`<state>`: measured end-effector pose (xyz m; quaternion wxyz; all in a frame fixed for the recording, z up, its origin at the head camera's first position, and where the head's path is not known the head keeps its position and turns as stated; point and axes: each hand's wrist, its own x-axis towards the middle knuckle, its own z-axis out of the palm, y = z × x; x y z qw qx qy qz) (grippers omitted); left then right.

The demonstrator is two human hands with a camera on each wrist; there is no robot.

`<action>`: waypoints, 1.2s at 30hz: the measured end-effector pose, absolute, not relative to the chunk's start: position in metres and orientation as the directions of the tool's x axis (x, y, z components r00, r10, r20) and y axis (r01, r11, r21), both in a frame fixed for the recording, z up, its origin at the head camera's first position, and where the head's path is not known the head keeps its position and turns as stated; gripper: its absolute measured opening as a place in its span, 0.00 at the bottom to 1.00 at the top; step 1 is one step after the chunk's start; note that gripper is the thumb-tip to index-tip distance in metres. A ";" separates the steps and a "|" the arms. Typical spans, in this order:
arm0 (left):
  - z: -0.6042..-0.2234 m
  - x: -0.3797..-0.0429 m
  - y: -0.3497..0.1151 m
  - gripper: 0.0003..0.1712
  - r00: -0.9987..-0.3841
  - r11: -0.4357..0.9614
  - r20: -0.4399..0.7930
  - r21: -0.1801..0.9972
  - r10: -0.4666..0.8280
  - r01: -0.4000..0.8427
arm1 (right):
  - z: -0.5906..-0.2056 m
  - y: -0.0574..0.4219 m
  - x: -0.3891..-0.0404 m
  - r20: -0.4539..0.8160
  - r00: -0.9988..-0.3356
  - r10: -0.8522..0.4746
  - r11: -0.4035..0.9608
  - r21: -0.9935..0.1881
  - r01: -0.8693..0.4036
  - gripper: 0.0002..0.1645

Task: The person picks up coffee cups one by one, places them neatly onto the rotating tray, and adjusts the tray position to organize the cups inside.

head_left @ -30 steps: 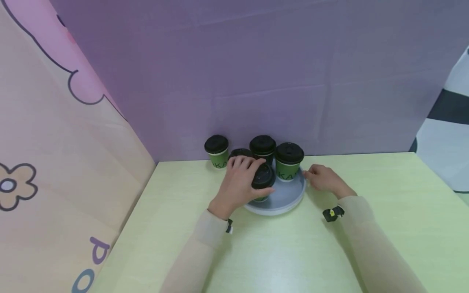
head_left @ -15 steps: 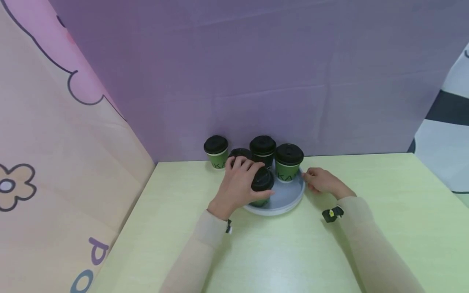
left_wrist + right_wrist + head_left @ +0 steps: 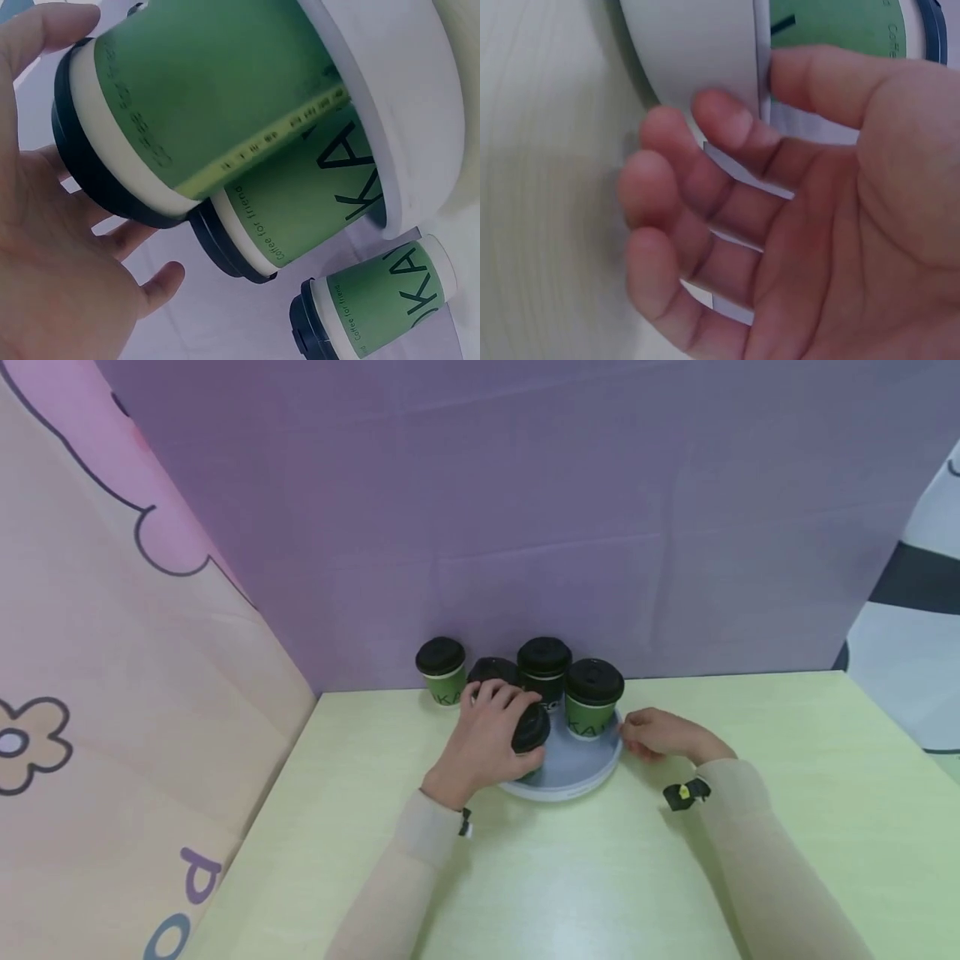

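In the head view, a round pale tray [image 3: 570, 772] carries several lidded paper coffee cups. My left hand [image 3: 487, 735] spans the front coffee cup [image 3: 531, 727], thumb on its near side and fingers over the far side. Its green body [image 3: 217, 97] and black lid show close up in the left wrist view, the thumb at the lid's edge. Beyond those fingers is another black lid [image 3: 493, 670], partly hidden. At the tray's right edge, my right hand [image 3: 663, 735] pinches the rim [image 3: 757, 60] between thumb and index finger, its other fingers loosely curled.
On the tray also stand a dark cup [image 3: 544, 668] at the back and a green cup [image 3: 592, 697] at the right. Another green cup [image 3: 441, 672] is on the table [image 3: 570, 877], left of the tray. A purple backdrop [image 3: 480, 527] rises behind the table.
The tray has turned slightly: the back cup has shifted right, the right cup a little nearer, the front cup left. My left thumb has moved left with the front cup; my right hand has dipped slightly.
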<state>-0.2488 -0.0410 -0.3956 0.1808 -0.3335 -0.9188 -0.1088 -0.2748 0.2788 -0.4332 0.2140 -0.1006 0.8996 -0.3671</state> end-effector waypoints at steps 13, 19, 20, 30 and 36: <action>-0.395 -0.251 -0.043 0.28 -0.702 0.737 0.454 0.133 0.549 0.663 | -0.430 0.279 -0.271 -0.383 -0.807 -0.449 0.700 -0.712 -0.051 0.27; -0.393 -0.253 -0.048 0.27 -0.700 0.736 0.475 0.149 0.533 0.661 | -0.428 0.276 -0.268 -0.398 -0.801 -0.447 0.723 -0.688 -0.062 0.30; -0.392 -0.254 -0.049 0.27 -0.702 0.736 0.478 0.153 0.529 0.659 | -0.428 0.275 -0.267 -0.405 -0.799 -0.444 0.731 -0.680 -0.062 0.30; -0.386 -0.260 -0.064 0.28 -0.733 0.729 0.503 0.259 0.458 0.633 | -0.426 0.265 -0.262 -0.455 -0.762 -0.461 0.790 -0.601 -0.119 0.38; -0.387 -0.266 -0.074 0.25 -0.733 0.724 0.564 0.311 0.381 0.616 | -0.421 0.276 -0.261 -0.429 -0.737 -0.522 0.762 -0.622 -0.178 0.30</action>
